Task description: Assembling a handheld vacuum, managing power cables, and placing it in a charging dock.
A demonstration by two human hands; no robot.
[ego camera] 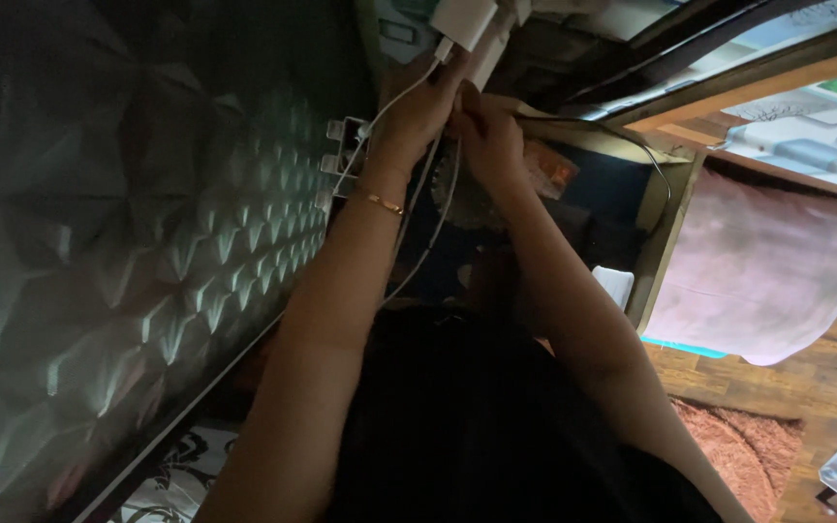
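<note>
A grey embossed wall panel [128, 242] fills the left side, close to the arm. A clear plastic clip rack [339, 160] is fixed at its edge. The left hand [414, 111] is clenched on a thin white cable [418, 208], w/ white adapter [464, 19] just above. The right hand [489, 136] is pinched on the same cable. Open wooden floor [806, 387] is seen right, beside a pink cushion [762, 266].

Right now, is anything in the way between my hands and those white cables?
Nothing visible. The left hand and right hand are already on the white cables just below the white charger block.
</note>
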